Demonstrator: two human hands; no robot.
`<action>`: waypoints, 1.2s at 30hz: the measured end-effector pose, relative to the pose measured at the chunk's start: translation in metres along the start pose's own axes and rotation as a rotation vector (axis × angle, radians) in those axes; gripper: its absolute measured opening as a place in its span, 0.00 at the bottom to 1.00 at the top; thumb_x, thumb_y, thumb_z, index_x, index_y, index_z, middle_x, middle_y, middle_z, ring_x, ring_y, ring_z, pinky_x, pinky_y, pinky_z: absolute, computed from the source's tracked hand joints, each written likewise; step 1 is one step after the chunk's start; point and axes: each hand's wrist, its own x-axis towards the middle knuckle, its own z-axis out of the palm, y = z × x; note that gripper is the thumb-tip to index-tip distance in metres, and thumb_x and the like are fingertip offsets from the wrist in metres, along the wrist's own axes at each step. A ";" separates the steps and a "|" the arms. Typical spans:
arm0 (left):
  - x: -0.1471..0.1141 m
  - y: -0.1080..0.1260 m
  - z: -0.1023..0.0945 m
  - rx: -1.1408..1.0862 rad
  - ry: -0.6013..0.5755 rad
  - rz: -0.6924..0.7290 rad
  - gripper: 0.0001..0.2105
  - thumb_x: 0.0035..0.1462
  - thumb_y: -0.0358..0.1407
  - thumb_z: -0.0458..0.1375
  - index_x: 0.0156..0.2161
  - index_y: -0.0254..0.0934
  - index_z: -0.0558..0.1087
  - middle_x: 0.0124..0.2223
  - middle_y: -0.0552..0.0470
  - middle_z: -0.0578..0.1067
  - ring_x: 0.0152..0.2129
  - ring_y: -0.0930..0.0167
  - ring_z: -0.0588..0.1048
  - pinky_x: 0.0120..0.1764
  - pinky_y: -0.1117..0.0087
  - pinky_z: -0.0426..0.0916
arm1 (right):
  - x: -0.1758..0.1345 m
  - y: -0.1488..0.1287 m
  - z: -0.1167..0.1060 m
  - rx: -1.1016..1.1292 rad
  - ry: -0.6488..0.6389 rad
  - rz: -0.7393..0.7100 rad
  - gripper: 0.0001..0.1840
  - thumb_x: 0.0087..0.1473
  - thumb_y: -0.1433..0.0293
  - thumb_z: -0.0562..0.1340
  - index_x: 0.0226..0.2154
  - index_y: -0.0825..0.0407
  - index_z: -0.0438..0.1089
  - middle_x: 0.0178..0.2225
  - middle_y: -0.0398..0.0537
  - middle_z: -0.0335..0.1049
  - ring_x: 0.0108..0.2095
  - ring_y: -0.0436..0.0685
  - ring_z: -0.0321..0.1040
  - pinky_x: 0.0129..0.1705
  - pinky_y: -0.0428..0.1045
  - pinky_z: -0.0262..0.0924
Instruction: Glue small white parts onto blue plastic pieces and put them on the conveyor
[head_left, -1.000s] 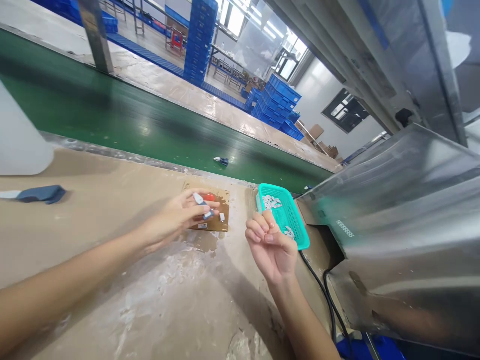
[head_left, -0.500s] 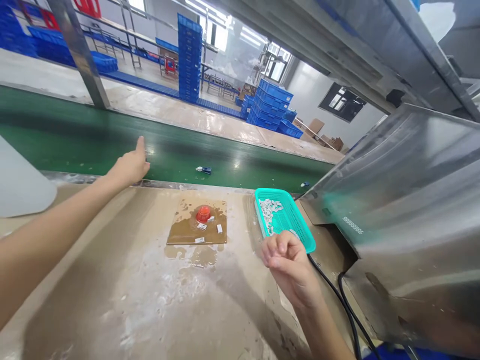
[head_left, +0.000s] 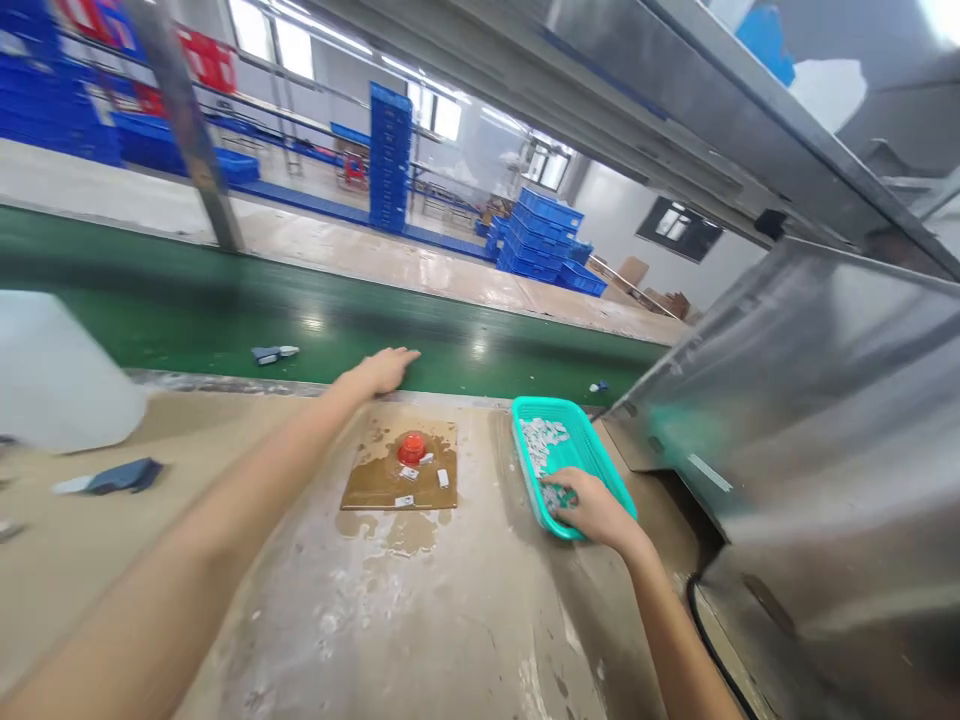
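My left hand (head_left: 386, 370) reaches over the near edge of the green belt (head_left: 480, 350), fingers stretched to the right; what lies beneath it is hidden. My right hand (head_left: 596, 510) dips into a teal plastic basket (head_left: 615, 480), thumb and fingers apart among small white pieces (head_left: 541, 440). Between my arms, a wet brown board (head_left: 360, 490) carries a red domed piece (head_left: 411, 449) and several small white pieces (head_left: 442, 478). A dark blue item with a white tip (head_left: 275, 354) lies on the belt left of my left hand, and a smaller similar one (head_left: 598, 387) lies farther right.
A translucent white container (head_left: 64, 380) stands at the left, with another blue-and-white item (head_left: 120, 476) near it on the table. A metal housing (head_left: 825, 450) closes off the right side, a black cable (head_left: 712, 640) below it. Blue crates (head_left: 540, 235) stand beyond the belt.
My left hand has moved right along the belt, where a blue-and-white item showed before. Another such item now shows farther left. My right hand has gone from above the basket's near edge into it.
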 end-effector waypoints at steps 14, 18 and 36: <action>-0.102 0.016 -0.023 -0.345 0.285 -0.128 0.13 0.56 0.29 0.39 0.38 0.37 0.65 0.42 0.49 0.65 0.43 0.72 0.66 0.45 0.71 0.61 | 0.015 -0.007 -0.001 0.033 0.356 -0.075 0.06 0.37 0.65 0.58 0.21 0.47 0.69 0.23 0.48 0.70 0.24 0.59 0.65 0.28 0.53 0.62; -0.150 0.049 -0.030 -0.718 0.011 0.044 0.05 0.50 0.34 0.48 0.31 0.38 0.65 0.34 0.53 0.69 0.32 0.71 0.68 0.36 0.70 0.63 | 0.016 -0.049 -0.001 0.065 0.441 -0.269 0.09 0.41 0.65 0.57 0.25 0.51 0.69 0.22 0.46 0.67 0.23 0.55 0.64 0.28 0.51 0.62; -0.177 0.069 -0.005 -1.272 -0.277 0.093 0.11 0.39 0.40 0.64 0.28 0.36 0.70 0.25 0.59 0.67 0.26 0.78 0.65 0.30 0.77 0.58 | -0.009 -0.101 0.034 -0.068 0.484 -0.890 0.08 0.52 0.64 0.59 0.31 0.50 0.69 0.29 0.47 0.70 0.26 0.53 0.68 0.30 0.47 0.62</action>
